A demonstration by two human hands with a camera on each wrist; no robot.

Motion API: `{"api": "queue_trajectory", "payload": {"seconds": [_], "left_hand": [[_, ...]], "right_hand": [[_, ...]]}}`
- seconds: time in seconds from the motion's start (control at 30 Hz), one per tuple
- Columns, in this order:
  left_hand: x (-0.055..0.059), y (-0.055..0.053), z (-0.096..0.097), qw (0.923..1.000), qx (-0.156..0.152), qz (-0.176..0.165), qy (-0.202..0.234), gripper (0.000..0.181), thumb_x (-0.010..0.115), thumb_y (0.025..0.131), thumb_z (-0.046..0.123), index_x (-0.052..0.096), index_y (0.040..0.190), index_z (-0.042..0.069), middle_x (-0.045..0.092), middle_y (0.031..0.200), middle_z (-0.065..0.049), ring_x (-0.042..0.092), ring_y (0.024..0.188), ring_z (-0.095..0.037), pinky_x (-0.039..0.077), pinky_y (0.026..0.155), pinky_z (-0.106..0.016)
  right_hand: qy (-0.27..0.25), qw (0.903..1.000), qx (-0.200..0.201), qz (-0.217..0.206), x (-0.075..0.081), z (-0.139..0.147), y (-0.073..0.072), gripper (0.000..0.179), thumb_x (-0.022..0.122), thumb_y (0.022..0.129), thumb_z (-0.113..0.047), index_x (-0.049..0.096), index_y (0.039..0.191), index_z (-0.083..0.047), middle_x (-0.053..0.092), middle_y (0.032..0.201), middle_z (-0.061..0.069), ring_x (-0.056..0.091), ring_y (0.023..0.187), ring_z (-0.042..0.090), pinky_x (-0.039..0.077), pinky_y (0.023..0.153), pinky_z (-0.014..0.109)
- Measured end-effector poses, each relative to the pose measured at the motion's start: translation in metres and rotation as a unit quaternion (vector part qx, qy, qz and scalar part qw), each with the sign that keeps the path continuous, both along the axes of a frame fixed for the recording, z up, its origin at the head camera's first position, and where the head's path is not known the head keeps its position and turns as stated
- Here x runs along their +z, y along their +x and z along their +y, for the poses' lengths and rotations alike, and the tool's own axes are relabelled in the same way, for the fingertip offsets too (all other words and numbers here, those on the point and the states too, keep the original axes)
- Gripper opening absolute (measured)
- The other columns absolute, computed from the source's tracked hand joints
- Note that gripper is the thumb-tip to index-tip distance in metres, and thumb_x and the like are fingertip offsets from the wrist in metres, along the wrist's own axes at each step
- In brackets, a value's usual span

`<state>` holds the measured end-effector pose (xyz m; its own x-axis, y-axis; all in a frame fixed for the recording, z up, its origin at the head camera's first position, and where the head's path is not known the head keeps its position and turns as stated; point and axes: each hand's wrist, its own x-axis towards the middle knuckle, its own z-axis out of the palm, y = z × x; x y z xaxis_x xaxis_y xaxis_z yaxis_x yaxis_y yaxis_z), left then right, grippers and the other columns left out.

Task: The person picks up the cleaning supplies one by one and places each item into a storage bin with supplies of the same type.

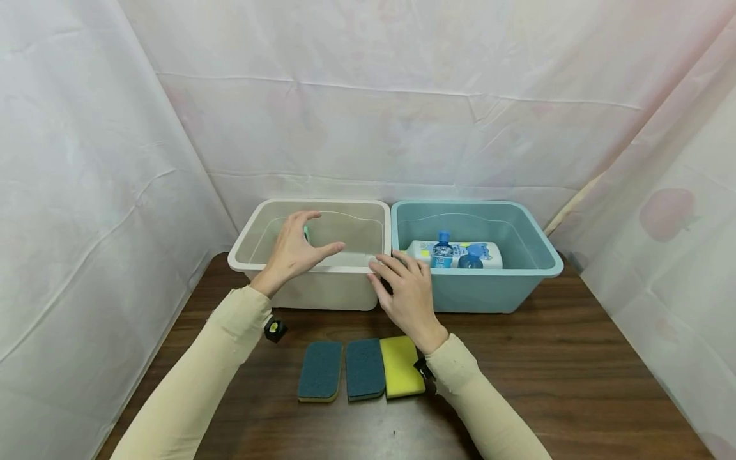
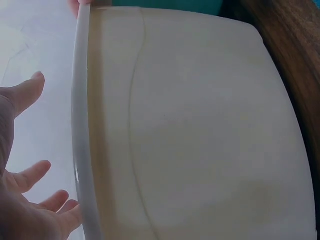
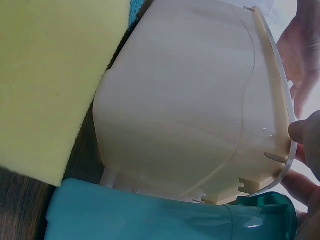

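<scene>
My left hand (image 1: 294, 251) is above the near rim of a beige plastic bin (image 1: 322, 291), thumb and fingers spread apart with nothing between them. At that bin's near right corner, my right hand (image 1: 407, 295) grips the rim; in the right wrist view the thumb (image 3: 300, 131) lies on the outer side and fingers reach behind. A small green thing (image 1: 306, 234) shows inside the beige bin, mostly hidden by my left hand. Beside it stands a teal bin (image 1: 483, 292), holding a white printed container (image 1: 491, 255) on its side and small blue-capped bottles (image 1: 441, 252).
In front of the bins lie three scouring sponges on the dark wooden table (image 1: 540, 377): one dark green side up (image 1: 320, 370), another dark green sponge (image 1: 365, 369), and a yellow-side-up sponge (image 1: 402, 367) beneath my right wrist. Pale curtains (image 1: 368, 128) hang behind and at both sides.
</scene>
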<state>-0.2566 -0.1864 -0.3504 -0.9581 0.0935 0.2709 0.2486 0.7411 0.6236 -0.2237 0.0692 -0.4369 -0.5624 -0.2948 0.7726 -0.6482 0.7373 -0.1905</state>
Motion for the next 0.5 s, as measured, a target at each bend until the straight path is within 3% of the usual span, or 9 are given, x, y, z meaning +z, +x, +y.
{"api": "queue_trajectory", "payload": {"seconds": [0.33, 0.5], "left_hand": [[0.009, 0.018, 0.007, 0.9995, -0.028, -0.005, 0.015, 0.088, 0.082, 0.089, 0.054, 0.048, 0.158, 0.012, 0.038, 0.167, -0.017, 0.038, 0.154, -0.042, 0.036, 0.122, -0.065], [0.007, 0.022, 0.010, 0.9989, -0.035, -0.007, 0.029, 0.087, 0.083, 0.088, 0.054, 0.049, 0.156, 0.012, 0.037, 0.168, -0.016, 0.037, 0.155, -0.039, 0.036, 0.122, -0.064]], "right_hand": [[0.007, 1.0000, -0.001, -0.001, 0.001, 0.001, 0.000, 0.026, 0.073, 0.103, -0.033, 0.080, 0.124, -0.020, 0.076, 0.131, 0.004, 0.062, 0.133, 0.035, 0.045, 0.105, 0.054], [0.006, 1.0000, -0.003, 0.003, 0.001, 0.002, 0.000, 0.026, 0.074, 0.102, -0.032, 0.081, 0.124, -0.020, 0.077, 0.131, 0.004, 0.063, 0.132, 0.035, 0.045, 0.105, 0.054]]}}
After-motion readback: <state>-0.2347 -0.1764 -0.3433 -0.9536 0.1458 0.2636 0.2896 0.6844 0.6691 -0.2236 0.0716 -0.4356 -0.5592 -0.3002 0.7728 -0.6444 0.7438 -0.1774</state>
